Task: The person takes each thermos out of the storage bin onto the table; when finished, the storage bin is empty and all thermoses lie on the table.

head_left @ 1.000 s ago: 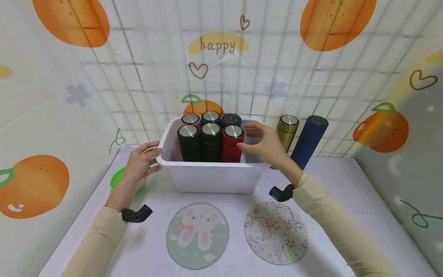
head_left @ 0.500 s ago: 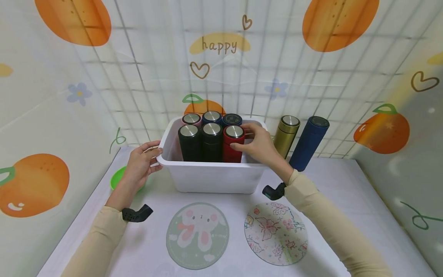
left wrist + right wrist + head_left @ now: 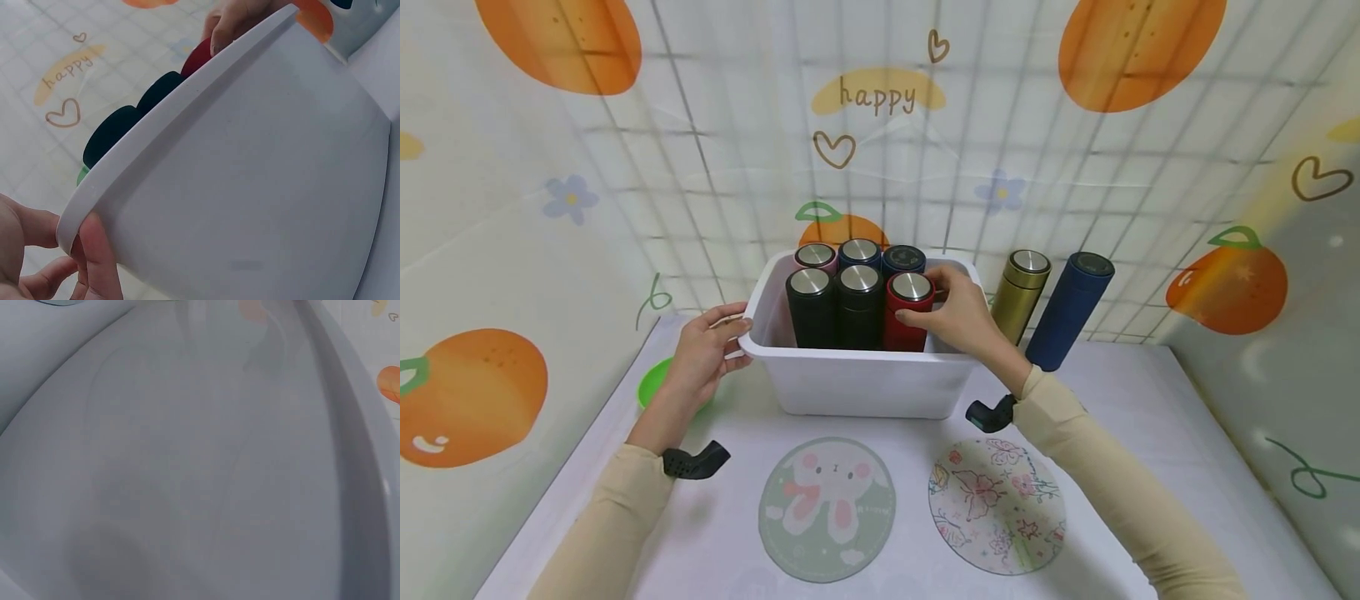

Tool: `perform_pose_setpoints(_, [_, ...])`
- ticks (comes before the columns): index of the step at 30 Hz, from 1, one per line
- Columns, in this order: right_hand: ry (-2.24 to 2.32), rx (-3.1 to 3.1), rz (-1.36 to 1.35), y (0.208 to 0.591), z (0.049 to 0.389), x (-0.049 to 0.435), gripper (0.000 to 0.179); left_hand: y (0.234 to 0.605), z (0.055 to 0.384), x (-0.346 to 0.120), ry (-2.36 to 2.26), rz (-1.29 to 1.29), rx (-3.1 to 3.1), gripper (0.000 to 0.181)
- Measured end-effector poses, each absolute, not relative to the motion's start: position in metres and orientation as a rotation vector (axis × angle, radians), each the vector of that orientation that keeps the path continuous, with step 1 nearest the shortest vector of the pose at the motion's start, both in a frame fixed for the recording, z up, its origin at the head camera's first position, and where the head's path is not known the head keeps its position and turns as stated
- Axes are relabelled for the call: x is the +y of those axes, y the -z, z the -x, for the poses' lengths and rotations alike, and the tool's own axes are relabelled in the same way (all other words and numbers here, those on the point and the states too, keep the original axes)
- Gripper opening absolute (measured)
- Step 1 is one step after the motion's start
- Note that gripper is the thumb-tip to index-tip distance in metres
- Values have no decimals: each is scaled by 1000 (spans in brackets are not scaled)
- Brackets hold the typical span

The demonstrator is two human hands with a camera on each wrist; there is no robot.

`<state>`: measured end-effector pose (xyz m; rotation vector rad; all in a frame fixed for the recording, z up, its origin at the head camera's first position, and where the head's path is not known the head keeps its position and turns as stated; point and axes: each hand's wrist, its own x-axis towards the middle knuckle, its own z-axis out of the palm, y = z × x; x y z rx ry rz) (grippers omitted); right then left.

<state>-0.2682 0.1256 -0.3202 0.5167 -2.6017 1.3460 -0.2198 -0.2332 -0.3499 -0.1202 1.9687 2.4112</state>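
Observation:
A white plastic tub (image 3: 865, 385) stands on the table with several thermos bottles upright inside. My left hand (image 3: 702, 354) pinches its left rim, thumb on top and fingers beneath, as the left wrist view also shows. Over the tub's right side, my right hand (image 3: 962, 315) grips the red thermos bottle (image 3: 906, 327) between thumb and fingers. Two black thermos bottles (image 3: 811, 321) stand left of it in the front row. Behind them are a pink thermos bottle (image 3: 816, 257) and two blue ones (image 3: 860, 252). The right wrist view holds mostly the tub's outer wall (image 3: 187, 456); that hand is hidden there.
A gold thermos bottle (image 3: 1019, 300) and a dark blue thermos bottle (image 3: 1069, 312) stand right of the tub. In front lie a round rabbit mat (image 3: 827, 550) and a round butterfly mat (image 3: 997, 542). Behind my left forearm is a green bowl (image 3: 651, 382).
My right hand has moved left and closed around the red thermos bottle, which has shifted slightly to the right. The left hand stays on the rim.

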Motion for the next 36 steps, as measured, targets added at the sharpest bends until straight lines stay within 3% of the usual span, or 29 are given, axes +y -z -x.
perform_pose_setpoints(10, [-1368, -2627, -535, 317, 264, 127, 63, 348, 220, -233, -2420, 94, 1972, 36])
perform_pose_setpoints(36, [-1405, -2568, -625, 319, 250, 132, 59, 349, 218, -232, -2415, 104, 1954, 38])
